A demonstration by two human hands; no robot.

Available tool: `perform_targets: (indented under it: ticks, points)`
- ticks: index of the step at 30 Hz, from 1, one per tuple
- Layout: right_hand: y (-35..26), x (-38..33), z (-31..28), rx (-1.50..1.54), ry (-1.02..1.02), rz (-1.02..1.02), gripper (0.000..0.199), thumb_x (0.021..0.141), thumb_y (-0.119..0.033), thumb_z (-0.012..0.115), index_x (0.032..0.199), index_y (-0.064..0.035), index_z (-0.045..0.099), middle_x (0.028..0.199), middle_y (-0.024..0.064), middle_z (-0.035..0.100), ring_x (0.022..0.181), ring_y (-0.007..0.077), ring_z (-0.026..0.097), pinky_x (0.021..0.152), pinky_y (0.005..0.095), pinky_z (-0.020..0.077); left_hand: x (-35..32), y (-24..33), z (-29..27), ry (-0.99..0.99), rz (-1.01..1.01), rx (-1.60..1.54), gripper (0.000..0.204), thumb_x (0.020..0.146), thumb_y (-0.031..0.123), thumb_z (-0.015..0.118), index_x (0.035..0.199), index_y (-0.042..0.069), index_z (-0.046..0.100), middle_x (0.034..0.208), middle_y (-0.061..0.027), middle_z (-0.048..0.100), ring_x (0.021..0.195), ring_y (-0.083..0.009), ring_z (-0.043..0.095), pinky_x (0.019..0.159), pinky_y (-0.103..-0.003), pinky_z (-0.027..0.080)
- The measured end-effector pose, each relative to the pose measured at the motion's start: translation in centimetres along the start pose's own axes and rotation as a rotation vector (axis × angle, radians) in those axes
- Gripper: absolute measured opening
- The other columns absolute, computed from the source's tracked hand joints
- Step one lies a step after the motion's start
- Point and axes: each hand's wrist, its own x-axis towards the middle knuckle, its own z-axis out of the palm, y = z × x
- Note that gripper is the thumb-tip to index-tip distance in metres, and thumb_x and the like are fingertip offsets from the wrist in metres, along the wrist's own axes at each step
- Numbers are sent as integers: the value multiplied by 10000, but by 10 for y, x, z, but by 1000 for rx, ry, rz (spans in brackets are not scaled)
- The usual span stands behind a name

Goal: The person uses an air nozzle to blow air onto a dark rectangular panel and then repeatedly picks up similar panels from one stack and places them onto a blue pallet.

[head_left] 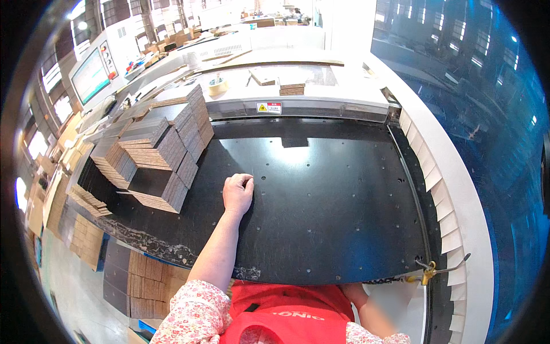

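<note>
My left hand (238, 193) is closed into a fist above or on the black tabletop (321, 200), left of its middle. Whether anything is inside the curled fingers is hidden. My left arm reaches over the near edge from a floral sleeve. At the lower right, my right hand (353, 294) lies by the table's near edge beside my red apron (292, 307); its fingers are out of sight. Left of my left hand stand stacks of dark-faced boards (153, 137) with brown, layered edges. A lower stack (157, 192) sits nearest to that hand.
Along the right runs a pleated white guard (438, 186), with blue glazing beyond. A yellow fitting with hoses (428, 273) is at the near right corner. A warning label (269, 108) marks the far beam. A screen (91, 77) stands far left; more stacked boards (146, 281) are below left.
</note>
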Motion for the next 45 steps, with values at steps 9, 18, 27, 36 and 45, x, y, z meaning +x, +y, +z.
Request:
perform_targets:
  ticks: [9, 18, 27, 36, 45]
  points:
    - [-134, -41, -133, 635, -304, 384, 233, 952, -171, 641, 1034, 31, 721, 994, 99, 736, 948, 163, 648, 826, 324, 504, -6, -17, 0, -9, -54, -177, 112, 877, 134, 686, 940, 59, 741, 880, -78, 726, 788, -205, 683, 757, -327, 539]
    - [-154, -77, -186, 1715, 859, 486, 363, 945, -373, 635, 1140, -67, 637, 937, 71, 685, 798, 260, 664, 779, 471, 542, -71, 160, -111, -1122, -77, -1008, 163, 963, 167, 671, 1022, 20, 711, 904, -41, 706, 791, -99, 657, 710, -273, 544]
    - [-216, -38, -228, 659, 98, -641, 184, 889, -147, 684, 1031, -31, 682, 849, 109, 677, 751, 283, 661, 728, 417, 492, -149, 261, -94, -1362, 330, -1294, 275, 867, 137, 717, 1072, 7, 588, 1053, -75, 616, 1006, -184, 584, 898, -346, 476]
    - [-257, 26, -284, 418, 81, -795, 394, 858, -349, 733, 997, 14, 664, 905, 136, 670, 818, 278, 658, 742, 401, 504, -160, 255, -83, -1299, -408, -1623, 224, 1007, 142, 612, 1216, 65, 588, 1058, -12, 657, 1023, -150, 640, 923, -328, 508]
    - [-213, 35, -231, 1320, -846, -416, 388, 817, -189, 816, 1106, 14, 654, 1078, 99, 688, 980, 156, 628, 850, 326, 494, -118, 272, -141, -1409, -205, -1859, 155, 1076, 201, 481, 1037, 64, 543, 854, 16, 577, 786, -50, 532, 723, -224, 447]
